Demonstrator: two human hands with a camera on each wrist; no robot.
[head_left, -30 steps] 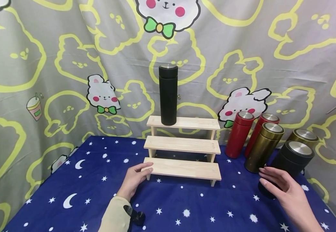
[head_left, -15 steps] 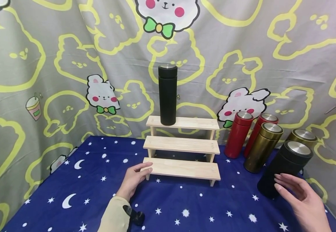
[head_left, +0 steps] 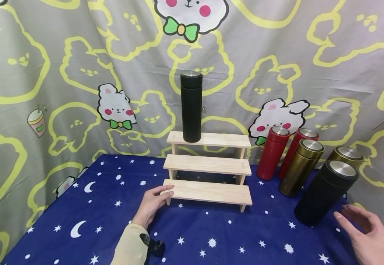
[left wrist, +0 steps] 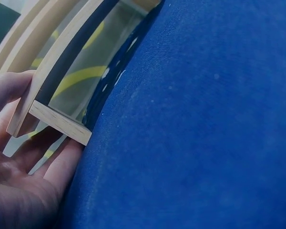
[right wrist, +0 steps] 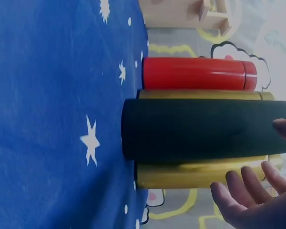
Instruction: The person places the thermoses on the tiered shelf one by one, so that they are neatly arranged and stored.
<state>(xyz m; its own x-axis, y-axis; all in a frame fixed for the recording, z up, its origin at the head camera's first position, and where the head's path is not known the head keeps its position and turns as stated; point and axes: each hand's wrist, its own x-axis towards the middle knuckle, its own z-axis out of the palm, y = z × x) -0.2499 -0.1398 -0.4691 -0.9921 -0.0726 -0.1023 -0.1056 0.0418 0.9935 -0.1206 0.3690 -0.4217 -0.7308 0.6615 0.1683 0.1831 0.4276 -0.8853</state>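
A three-step wooden stand (head_left: 207, 165) is on the dark blue cloth. My left hand (head_left: 152, 204) holds the left end of its lowest step. In the left wrist view, the thumb lies on the wooden step (left wrist: 52, 57) and the fingers are around its end by the leg. One black thermos (head_left: 192, 108) stands upright on the left part of the top step. A second black thermos (head_left: 322, 195) is upright on the cloth at the right. My right hand (head_left: 369, 233) is to the right of it, fingers spread and loosely bent, holding nothing. The right wrist view shows its fingers (right wrist: 252, 188) apart from the black thermos.
Behind the near black thermos are two red thermoses (head_left: 272, 154) and two gold thermoses (head_left: 301, 169), grouped closely right of the stand. A patterned grey curtain (head_left: 211, 55) hangs behind the table. The blue star-print cloth (head_left: 211, 235) covers the table.
My right hand has moved right, from in front of the near black thermos to its right side, uncovering its lower part. The left hand has stayed on the stand.
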